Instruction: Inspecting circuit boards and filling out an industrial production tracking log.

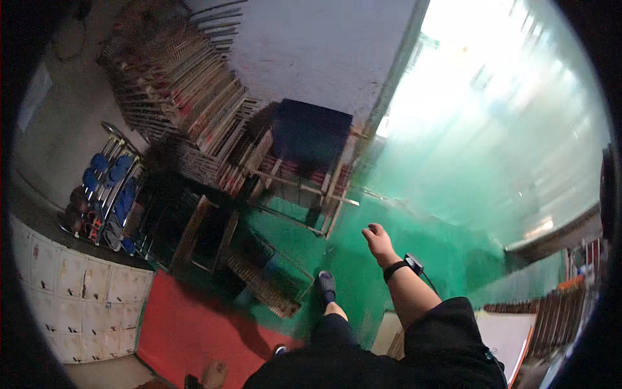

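We identify the green floor (440,253) right of the red mat (194,318). Ahead and right of the mat, we locate the dark-topped wooden stand (311,133). Right of the mat, our right hand (378,241) has thumb and fingers slightly apart; at its near edge, our left hand (214,374) is blurred, finger state indeterminable.

Your right hand (377,242), with a black band (396,270) on its wrist, hangs loose over the green floor (447,253). Your left hand (215,375) is low, over the red floor (188,318). To your left, blue slippers (118,172) sit on a metal rack (109,202) near white lockers (72,285).
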Demonstrator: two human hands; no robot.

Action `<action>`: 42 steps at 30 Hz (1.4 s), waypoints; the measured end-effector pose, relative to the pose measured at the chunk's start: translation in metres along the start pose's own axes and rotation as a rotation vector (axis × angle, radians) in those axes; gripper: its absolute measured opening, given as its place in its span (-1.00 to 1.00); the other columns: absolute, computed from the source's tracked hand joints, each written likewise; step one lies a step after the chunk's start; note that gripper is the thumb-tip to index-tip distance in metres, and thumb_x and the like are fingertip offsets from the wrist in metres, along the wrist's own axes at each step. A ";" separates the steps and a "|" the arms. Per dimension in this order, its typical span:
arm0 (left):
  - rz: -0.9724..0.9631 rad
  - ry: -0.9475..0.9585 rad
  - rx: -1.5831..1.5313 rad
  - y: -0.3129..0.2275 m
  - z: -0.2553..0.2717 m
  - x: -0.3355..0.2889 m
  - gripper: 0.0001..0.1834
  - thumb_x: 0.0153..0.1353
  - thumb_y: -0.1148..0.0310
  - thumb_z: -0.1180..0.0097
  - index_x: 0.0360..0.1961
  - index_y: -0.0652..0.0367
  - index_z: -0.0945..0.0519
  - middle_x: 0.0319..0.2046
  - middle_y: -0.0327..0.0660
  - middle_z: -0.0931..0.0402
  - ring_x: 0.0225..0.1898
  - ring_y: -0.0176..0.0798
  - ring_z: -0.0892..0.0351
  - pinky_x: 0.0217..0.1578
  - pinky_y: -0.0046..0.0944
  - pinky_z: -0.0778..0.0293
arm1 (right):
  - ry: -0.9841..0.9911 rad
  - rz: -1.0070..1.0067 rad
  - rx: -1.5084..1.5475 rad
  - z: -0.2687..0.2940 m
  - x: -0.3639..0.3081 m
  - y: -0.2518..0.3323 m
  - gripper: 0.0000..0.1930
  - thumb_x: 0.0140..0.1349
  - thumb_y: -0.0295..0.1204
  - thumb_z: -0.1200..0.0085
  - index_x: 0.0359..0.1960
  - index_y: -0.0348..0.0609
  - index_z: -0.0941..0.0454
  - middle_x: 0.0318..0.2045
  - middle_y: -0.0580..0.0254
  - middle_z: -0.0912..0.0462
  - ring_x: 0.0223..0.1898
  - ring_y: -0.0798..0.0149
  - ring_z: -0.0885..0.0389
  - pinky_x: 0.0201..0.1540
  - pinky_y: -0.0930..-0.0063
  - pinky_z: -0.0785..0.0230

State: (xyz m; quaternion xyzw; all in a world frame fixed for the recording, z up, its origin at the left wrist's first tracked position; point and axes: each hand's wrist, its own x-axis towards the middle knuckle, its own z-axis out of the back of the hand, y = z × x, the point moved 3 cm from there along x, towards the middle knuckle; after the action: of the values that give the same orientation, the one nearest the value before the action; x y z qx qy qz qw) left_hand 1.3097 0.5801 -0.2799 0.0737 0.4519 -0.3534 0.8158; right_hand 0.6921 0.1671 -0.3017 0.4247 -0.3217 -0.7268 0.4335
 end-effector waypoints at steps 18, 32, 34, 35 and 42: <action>0.336 0.108 -0.485 -0.174 -0.052 -0.072 -0.46 0.35 0.00 -0.12 0.17 0.18 -0.54 0.03 -0.07 -0.62 0.12 -0.01 -0.57 0.14 -0.05 -0.46 | 0.153 -0.272 0.616 -0.089 0.339 0.026 -0.63 0.28 -0.49 0.22 0.08 0.01 -0.49 -0.28 0.39 -0.60 -0.29 0.35 -0.59 -0.28 0.37 -0.49; -0.048 0.058 -0.474 -0.083 -0.010 0.011 -0.46 0.37 0.00 -0.10 0.19 0.17 -0.52 0.06 -0.11 -0.59 0.14 -0.04 -0.55 0.16 -0.05 -0.44 | 0.017 0.027 0.490 -0.094 0.174 0.193 -0.70 0.19 -0.54 0.05 -0.04 -0.29 -0.57 -0.36 0.16 -0.64 -0.42 0.21 -0.61 -0.40 0.31 -0.51; -0.149 0.035 -0.499 -0.053 0.002 0.045 -0.46 0.37 0.00 -0.10 0.20 0.17 -0.52 0.06 -0.11 -0.59 0.14 -0.05 -0.55 0.16 -0.05 -0.44 | 0.004 0.034 0.415 -0.066 0.113 0.206 -0.72 0.19 -0.54 0.03 -0.07 -0.28 -0.58 -0.38 0.18 -0.63 -0.43 0.23 -0.61 -0.43 0.32 -0.49; -0.195 0.015 -0.541 -0.034 0.009 0.072 -0.46 0.37 0.00 -0.10 0.20 0.17 -0.51 0.06 -0.11 -0.59 0.15 -0.05 -0.54 0.16 -0.05 -0.43 | 0.019 0.015 0.350 -0.052 0.076 0.213 -0.74 0.19 -0.53 0.01 -0.10 -0.27 -0.60 -0.39 0.20 -0.63 -0.44 0.24 -0.60 -0.46 0.32 -0.47; -0.471 0.270 -0.923 -0.236 0.115 0.072 -0.51 0.48 0.02 0.08 0.16 0.19 -0.50 0.08 -0.17 -0.56 0.18 -0.15 -0.48 0.22 0.00 -0.39 | -0.108 -0.051 0.350 0.074 -0.232 0.241 -0.69 0.17 -0.53 -0.08 -0.04 -0.38 -0.57 -0.34 0.22 -0.64 -0.43 0.35 -0.56 -0.40 0.43 -0.42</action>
State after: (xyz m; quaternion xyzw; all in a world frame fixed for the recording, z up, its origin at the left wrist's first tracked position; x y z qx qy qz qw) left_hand 1.2613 0.3181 -0.2233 -0.3515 0.6655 -0.2787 0.5966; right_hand 0.7730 0.2836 0.0098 0.4619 -0.4554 -0.6922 0.3164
